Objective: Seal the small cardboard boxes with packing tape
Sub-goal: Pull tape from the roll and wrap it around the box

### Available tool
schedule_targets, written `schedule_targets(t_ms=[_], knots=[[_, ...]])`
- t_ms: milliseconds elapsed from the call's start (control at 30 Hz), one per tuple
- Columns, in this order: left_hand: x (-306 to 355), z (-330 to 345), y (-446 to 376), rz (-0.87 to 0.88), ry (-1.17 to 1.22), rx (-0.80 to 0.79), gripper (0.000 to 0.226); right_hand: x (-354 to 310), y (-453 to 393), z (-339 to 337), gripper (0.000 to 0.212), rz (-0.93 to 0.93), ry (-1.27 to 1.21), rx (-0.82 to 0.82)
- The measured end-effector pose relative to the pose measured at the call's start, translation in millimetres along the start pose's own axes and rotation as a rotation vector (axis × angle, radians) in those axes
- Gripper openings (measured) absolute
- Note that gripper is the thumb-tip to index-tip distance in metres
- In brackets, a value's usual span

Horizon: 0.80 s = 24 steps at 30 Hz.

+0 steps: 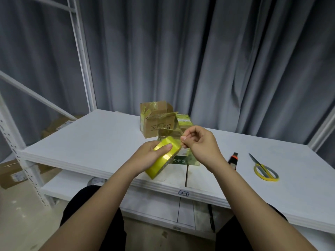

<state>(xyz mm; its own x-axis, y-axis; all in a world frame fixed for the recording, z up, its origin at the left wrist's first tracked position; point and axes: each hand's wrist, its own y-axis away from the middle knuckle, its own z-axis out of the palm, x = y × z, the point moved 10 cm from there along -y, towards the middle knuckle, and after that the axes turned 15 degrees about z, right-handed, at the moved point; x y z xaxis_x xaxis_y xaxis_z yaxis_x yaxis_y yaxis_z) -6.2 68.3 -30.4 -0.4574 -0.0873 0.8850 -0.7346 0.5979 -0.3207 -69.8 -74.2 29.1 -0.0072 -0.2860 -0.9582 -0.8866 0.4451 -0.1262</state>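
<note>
Left hand (150, 156) grips the yellow tape roll (164, 156) just above the white desk (90, 142), thumb across its face. Right hand (197, 144) pinches the loose tape end beside the roll. A green-printed box (188, 158) sits right behind both hands, and an open cardboard box (155, 120) further back. Box cutter (233, 160) and scissors (262, 169) lie off to the right.

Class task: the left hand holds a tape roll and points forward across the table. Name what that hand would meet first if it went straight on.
Probably the small box just beyond the tape roll in the left hand; depth is unclear.
</note>
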Motion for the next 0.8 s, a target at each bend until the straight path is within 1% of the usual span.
schedule_targets(t_ms=[33,100,233,267,367,433,467,567,633,733,767,800], knots=[[2,3,-4,0.021,-0.074,-0.002,0.031,0,-1,-7,0.021,-0.018,0.044,0.042],[4,13,-15,0.054,-0.167,-0.014,0.036,6,-5,-22,0.021,-0.016,0.092,0.105],[-5,41,-31,0.042,-0.334,-0.069,0.059,44,-17,-48,0.017,0.158,-0.051,0.113],[-8,47,-33,0.039,-0.35,-0.076,0.06,54,-19,-52,0.016,0.188,-0.059,0.105],[-14,67,-36,0.059,-0.275,-0.109,0.043,74,-25,-62,0.015,0.224,-0.074,0.092],[-22,75,-37,0.036,-0.233,-0.137,0.037,84,-30,-64,0.011,0.232,-0.074,0.078],[-28,79,-36,0.014,-0.213,-0.159,0.039,87,-32,-64,0.01,0.231,-0.067,0.075],[-43,92,-32,-0.055,-0.08,-0.247,0.061,93,-40,-64,0.009,0.208,-0.034,0.089],[-46,94,-32,-0.055,-0.05,-0.264,0.067,95,-44,-66,0.01,0.191,-0.022,0.095],[-45,88,-40,0.015,-0.216,-0.288,0.057,105,-44,-64,0.014,0.175,0.022,0.09],[-48,86,-41,0.026,-0.296,-0.304,0.057,112,-42,-61,0.015,0.182,0.048,0.094],[-53,85,-42,0.024,-0.385,-0.323,0.064,122,-39,-58,0.015,0.199,0.063,0.1]])
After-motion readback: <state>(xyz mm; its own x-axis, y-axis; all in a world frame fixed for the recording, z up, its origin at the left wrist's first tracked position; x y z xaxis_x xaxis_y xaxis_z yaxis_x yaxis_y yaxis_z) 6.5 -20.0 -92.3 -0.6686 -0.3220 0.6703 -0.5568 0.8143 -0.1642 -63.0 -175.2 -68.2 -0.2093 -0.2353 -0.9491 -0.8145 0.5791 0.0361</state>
